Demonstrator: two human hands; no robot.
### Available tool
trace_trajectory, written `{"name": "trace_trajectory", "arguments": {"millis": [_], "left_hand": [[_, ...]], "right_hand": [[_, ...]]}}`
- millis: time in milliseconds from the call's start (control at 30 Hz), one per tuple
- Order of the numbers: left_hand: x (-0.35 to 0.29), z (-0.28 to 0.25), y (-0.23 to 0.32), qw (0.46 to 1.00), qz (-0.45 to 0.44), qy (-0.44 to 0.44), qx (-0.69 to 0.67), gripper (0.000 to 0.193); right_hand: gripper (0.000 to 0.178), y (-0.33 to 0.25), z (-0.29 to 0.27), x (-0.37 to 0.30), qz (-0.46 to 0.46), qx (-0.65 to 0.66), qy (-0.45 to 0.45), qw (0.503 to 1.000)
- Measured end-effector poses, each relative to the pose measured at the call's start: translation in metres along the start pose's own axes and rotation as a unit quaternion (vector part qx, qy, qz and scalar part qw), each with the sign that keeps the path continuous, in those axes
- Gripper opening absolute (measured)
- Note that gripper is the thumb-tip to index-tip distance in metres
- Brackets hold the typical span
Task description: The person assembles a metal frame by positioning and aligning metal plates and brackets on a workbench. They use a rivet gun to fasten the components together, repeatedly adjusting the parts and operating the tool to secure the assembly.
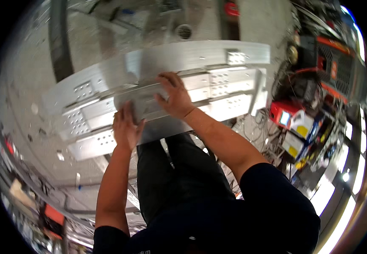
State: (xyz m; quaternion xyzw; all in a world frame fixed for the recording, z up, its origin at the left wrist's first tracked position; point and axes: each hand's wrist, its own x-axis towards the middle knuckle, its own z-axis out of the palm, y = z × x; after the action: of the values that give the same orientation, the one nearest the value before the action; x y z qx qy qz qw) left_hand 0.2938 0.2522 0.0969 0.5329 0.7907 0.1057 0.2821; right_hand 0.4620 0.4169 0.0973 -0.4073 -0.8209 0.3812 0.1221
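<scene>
In front of me lies a long silvery metal frame (149,59) made of several parallel bars. Joining plates (220,83) with rows of round dots, either holes or fastener heads, cross the bars near both ends. A flat grey metal sheet (143,101) spans the middle. My left hand (126,129) rests at the sheet's left edge, fingers stretched forward and slightly blurred. Over the sheet's right side is my right hand (175,96), its thumb and fingers spread. Neither hand appears to grip anything, though the exact contact under the fingertips is hard to see.
Beyond the frame, a dark beam (60,42) and a round drain-like disc (184,31) are on the concrete floor. To the right stand a red machine with a lit screen (284,116), tangled cables (253,129), and an orange-and-black machine (335,70). An orange-red object (54,214) is at lower left.
</scene>
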Motion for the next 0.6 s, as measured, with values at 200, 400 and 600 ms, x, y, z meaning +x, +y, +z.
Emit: {"name": "trace_trajectory", "arguments": {"millis": [200,400,600], "left_hand": [[0.001,0.012,0.021,0.999,0.029,0.000,0.022,0.085],[-0.010,0.002,0.035,0.998,0.040,0.020,0.046,0.079],[-0.016,-0.005,0.072,0.996,0.081,0.001,-0.030,0.064]], "right_hand": [[0.056,0.140,-0.081,-0.120,0.189,0.030,0.245,0.950],[0.067,0.247,-0.184,-0.217,0.540,-0.216,0.212,0.785],[0.040,0.241,-0.200,-0.217,0.485,-0.141,0.289,0.813]]}}
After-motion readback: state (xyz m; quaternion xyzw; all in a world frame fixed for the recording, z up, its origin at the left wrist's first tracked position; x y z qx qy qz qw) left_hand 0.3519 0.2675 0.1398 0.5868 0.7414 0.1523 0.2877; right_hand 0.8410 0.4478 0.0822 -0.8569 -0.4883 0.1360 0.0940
